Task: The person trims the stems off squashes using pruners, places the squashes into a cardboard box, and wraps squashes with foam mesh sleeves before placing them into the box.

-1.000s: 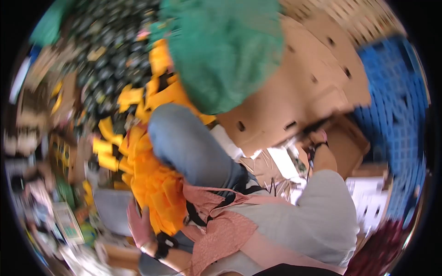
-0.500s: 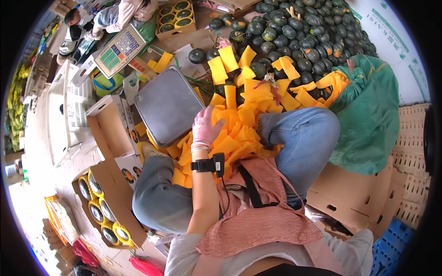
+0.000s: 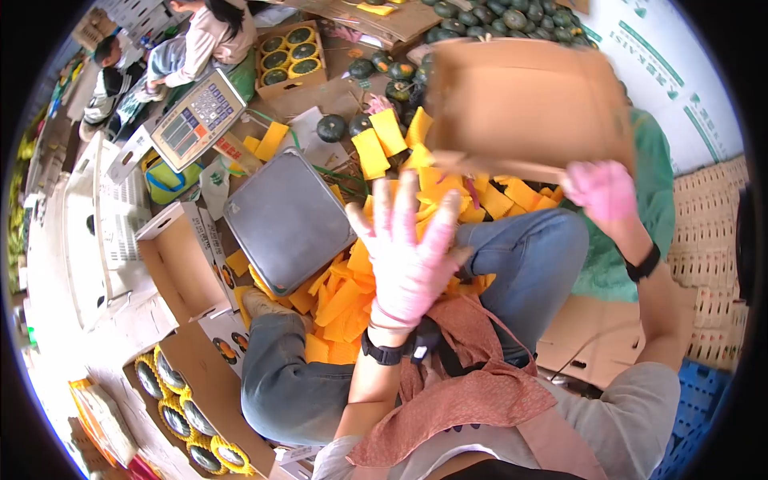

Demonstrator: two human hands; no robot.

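Note:
My right hand (image 3: 602, 196), in a pink glove, grips the near corner of an open cardboard box (image 3: 528, 104). The box is lifted in the air and slightly blurred, its bare inside facing me. My left hand (image 3: 412, 248), also pink-gloved, is raised with fingers spread and holds nothing. Below and beyond it lie many yellow foam sleeves (image 3: 344, 300), heaped between my legs. Left of that hand is the grey platform of a weighing scale (image 3: 288, 216). Part of the pile of dark green squashes (image 3: 512, 16) is hidden behind the box.
The scale's display (image 3: 198, 116) stands at upper left. A box of sleeved squashes (image 3: 216, 384) sits at lower left, near another open box (image 3: 180, 264). One more filled box (image 3: 292, 56) is farther back. Two people (image 3: 212, 40) sit at top left. A green sack (image 3: 652, 160) lies right.
My right hand has come into view with the cardboard box, which now covers much of the squash pile. My left hand has risen and moved right from beside the scale, fingers now spread.

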